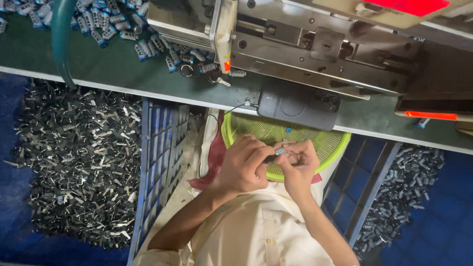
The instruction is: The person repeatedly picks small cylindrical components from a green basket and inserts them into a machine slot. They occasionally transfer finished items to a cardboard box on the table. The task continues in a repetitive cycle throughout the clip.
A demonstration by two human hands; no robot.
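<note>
While both hands meet over the green mesh basket [331,148] in the lap, the left hand [245,165] and right hand [299,165] pinch a small blue-tipped cylinder [276,153] between fingertips; steady, close grips suit it. A dark phone [295,104] overhangs the tabletop [113,69], crowding the space above, with loose parts [118,24] heaped beyond.

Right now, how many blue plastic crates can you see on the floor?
2. One blue crate stands left of the person, beside a heap of dark metal parts. The other blue crate is on the right, under the green basket. More may be hidden beneath the bench.
</note>
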